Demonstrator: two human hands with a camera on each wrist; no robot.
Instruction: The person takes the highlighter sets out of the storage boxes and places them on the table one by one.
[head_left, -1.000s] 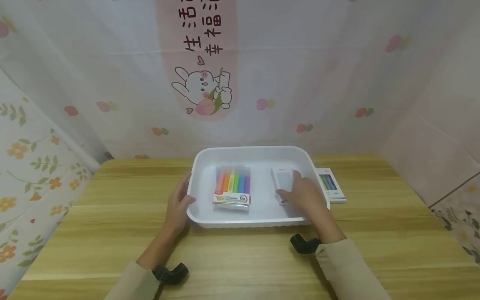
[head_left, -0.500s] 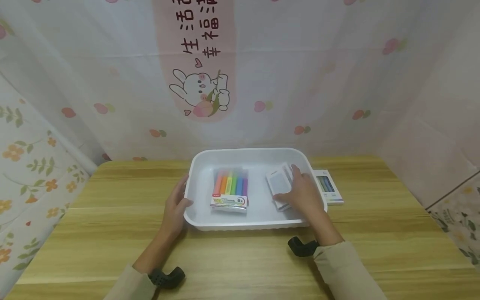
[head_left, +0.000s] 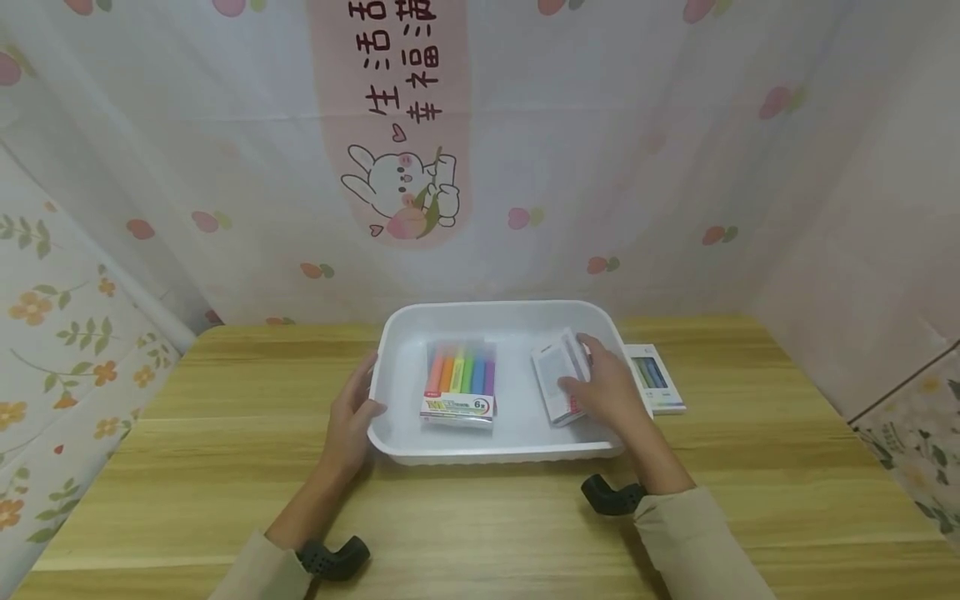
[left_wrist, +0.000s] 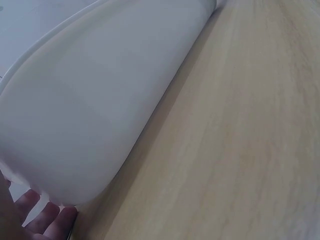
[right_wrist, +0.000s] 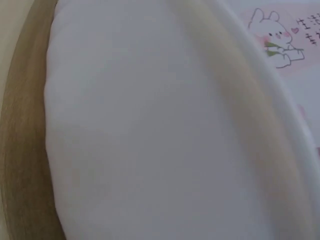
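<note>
Seen from the head view, the white tray (head_left: pixel 504 450) sits mid-worktop (head_left: pixel 480 525). At its 9 o'clock side the left hand (head_left: pixel 351 417) has a curled grip on the rim, thumb over the edge and fingers outside. At 3 o'clock inside the tray, the right hand (head_left: pixel 606 385) has its grip part-closed, thumb and fingers pinching a white box (head_left: pixel 553 379) tilted towards 11 o'clock; that hand covers the box's right part. The highlighter pack (head_left: pixel 459 383) lies at 9 o'clock inside. Beyond the 3 o'clock wall, a windowed carton (head_left: pixel 657 380) lies on the worktop, partly hidden by the rim. A printed curtain (head_left: pixel 555 167) hangs at 12 o'clock. In the right wrist view, the tray's wall blocks the right hand.
</note>
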